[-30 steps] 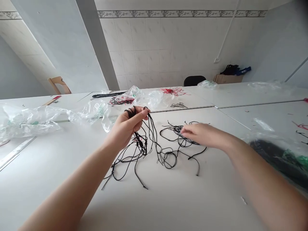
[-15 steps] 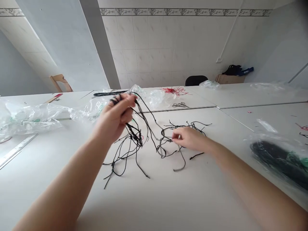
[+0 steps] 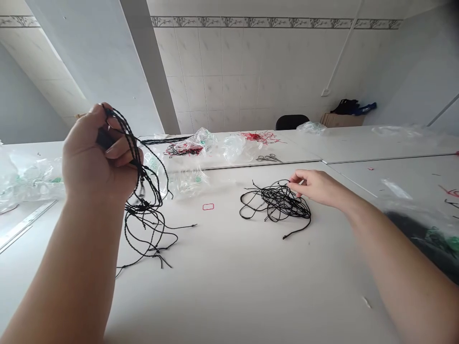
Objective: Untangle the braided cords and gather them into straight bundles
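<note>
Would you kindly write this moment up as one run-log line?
left hand: holds looped black cords, raised | right hand: fingers at edge of tangled black cord pile | scissors: lying beyond pile

The bundle of black cords (image 3: 135, 155) hangs in twisted strands — bunched partway down, its lower loops and knotted ends splayed. The pile of black cords (image 3: 281, 200) lies on the white table (image 3: 229, 282), loosely tangled — loops and ends straying out around it.
</note>
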Demonstrator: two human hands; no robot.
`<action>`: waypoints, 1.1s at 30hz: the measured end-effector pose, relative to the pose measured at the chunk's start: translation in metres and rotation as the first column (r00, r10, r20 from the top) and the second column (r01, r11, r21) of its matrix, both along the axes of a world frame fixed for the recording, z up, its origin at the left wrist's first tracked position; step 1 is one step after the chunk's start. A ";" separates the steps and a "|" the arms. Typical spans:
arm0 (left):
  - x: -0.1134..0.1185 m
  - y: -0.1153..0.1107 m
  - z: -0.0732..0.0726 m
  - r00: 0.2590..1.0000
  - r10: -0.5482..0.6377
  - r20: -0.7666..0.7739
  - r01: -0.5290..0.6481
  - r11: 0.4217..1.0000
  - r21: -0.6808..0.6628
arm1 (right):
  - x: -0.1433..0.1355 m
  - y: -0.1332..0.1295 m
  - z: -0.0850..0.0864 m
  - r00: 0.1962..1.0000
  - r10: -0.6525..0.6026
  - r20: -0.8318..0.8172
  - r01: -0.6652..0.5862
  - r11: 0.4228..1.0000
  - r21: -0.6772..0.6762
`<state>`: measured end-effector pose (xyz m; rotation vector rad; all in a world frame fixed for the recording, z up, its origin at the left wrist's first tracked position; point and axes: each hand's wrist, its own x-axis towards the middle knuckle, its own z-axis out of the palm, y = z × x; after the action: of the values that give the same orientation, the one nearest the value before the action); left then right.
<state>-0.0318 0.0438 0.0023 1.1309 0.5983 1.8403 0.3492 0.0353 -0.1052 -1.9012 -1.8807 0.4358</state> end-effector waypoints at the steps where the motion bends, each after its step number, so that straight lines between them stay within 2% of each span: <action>1: 0.001 0.000 0.000 1.000 -0.017 0.005 0.017 1.000 -0.010 | 0.000 -0.001 0.001 0.999 0.010 -0.053 -0.011 1.000 -0.009; 5: 0.005 0.001 0.000 0.996 -0.066 0.061 0.069 0.997 -0.043 | -0.002 -0.004 0.007 0.957 0.045 -0.286 -0.063 0.997 -0.053; 8: 0.005 0.003 -0.001 0.993 -0.084 0.076 0.088 0.995 -0.042 | -0.007 -0.008 0.013 0.918 0.065 -0.392 -0.096 0.994 -0.060; 18: 0.007 0.001 -0.006 0.992 -0.111 0.052 0.114 0.991 -0.068 | -0.019 -0.021 0.029 0.850 0.157 -0.503 -0.142 0.987 0.068; 22: 0.015 0.001 -0.010 0.984 -0.176 -0.011 0.174 0.979 -0.104 | -0.025 -0.024 0.030 0.799 0.222 -0.560 -0.177 0.975 0.133; 26: 0.036 0.004 -0.033 0.936 -0.304 -0.178 0.261 0.937 -0.232 | -0.036 -0.030 0.033 0.759 0.271 -0.592 -0.221 0.962 0.158; 30: 0.062 0.004 -0.067 0.794 -0.502 -0.342 0.373 0.847 -0.378 | -0.049 -0.036 0.037 0.729 0.300 -0.615 -0.272 0.952 0.142; 33: 0.075 0.000 -0.082 0.684 -0.595 -0.423 0.393 0.788 -0.473 | -0.055 -0.040 0.039 0.712 0.328 -0.622 -0.312 0.940 0.139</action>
<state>0.0435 0.0442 -0.0802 1.4156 0.8024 0.8645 0.2940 -0.0044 -0.0665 -1.1620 -1.7010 1.0236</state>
